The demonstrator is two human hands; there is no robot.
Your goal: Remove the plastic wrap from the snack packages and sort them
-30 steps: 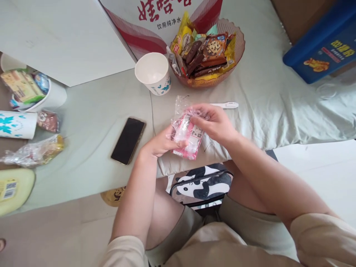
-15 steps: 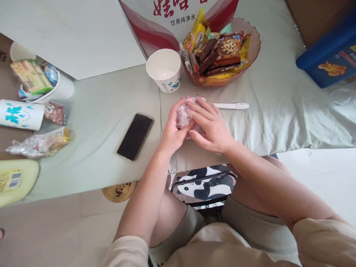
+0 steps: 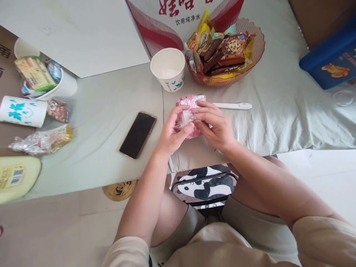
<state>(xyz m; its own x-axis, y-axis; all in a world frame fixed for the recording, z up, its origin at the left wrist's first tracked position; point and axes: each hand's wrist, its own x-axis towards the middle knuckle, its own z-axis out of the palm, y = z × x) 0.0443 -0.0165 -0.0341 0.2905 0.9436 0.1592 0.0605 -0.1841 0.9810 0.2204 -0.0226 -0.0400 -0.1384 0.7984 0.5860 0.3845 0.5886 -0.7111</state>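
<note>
Between both hands is a pink-and-white plastic packet [image 3: 191, 101], crinkled and partly covered by my fingers. My left hand [image 3: 175, 129] grips its left side, with the thumb pressed across the front. From the right, my right hand [image 3: 215, 124] holds the packet with bent fingers and the thumb on the clear wrap. Just beyond the right hand lies a white handle-like strip [image 3: 233, 106], its left end hidden behind the hand. A white paper cup [image 3: 168, 70] with blue leaves stands upright behind the packet.
A ribbed amber bowl [image 3: 214, 81] of wrapped snacks sits behind the right hand, against a printed carton [image 3: 178, 31]. A phone [image 3: 137, 135] lies left of my hands. Farther left are a tipped paper cup [image 3: 23, 111], snack packets [image 3: 44, 141] and a pale yellow bottle [image 3: 19, 178].
My right hand has drawn back from lying over the packet, and its fingers now bend at the right side. More of the pink wrapper shows. The view has shifted slightly.
</note>
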